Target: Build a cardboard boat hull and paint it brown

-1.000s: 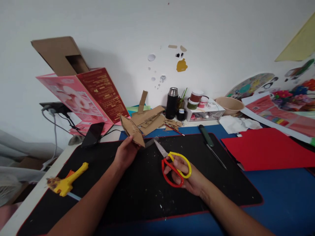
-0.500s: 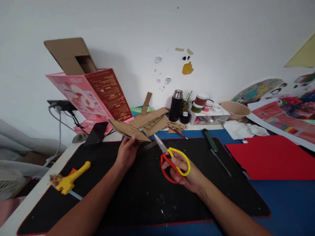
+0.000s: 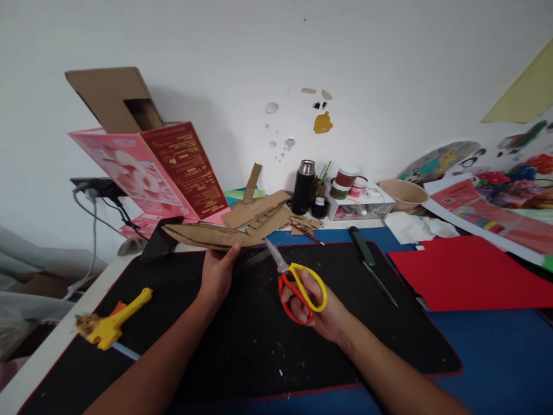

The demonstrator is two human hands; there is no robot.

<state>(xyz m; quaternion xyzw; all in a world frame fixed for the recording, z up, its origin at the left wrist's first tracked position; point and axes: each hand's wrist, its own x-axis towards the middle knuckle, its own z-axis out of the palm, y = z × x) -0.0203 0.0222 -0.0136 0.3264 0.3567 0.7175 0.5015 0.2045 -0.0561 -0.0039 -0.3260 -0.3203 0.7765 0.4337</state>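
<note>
Between thumb and fingers, my left hand [image 3: 218, 274] grips a long, leaf-shaped cardboard piece [image 3: 207, 235] with a dark line along its edge. It is held above the black mat [image 3: 259, 346], and its narrow right end lies close to the scissor tips. My right hand [image 3: 322, 302] has its fingers in the red and yellow handles of a pair of scissors [image 3: 279, 259]. The blades look closed together and point up and left, toward the cardboard; whether they touch it I cannot tell.
A yellow hot glue gun [image 3: 114, 325] lies at the mat's left, a green-handled tool [image 3: 363, 248] at its right. Cardboard scraps [image 3: 259, 210], a black flask [image 3: 303, 187] and paint jars [image 3: 345, 178] stand behind. Red sheet [image 3: 470, 274] lies right; a pink box [image 3: 125, 167] stands left.
My left hand has turned the cardboard piece flatter and brought its wide end further left. The scissors stay near its right tip. The whole view has shifted slightly.
</note>
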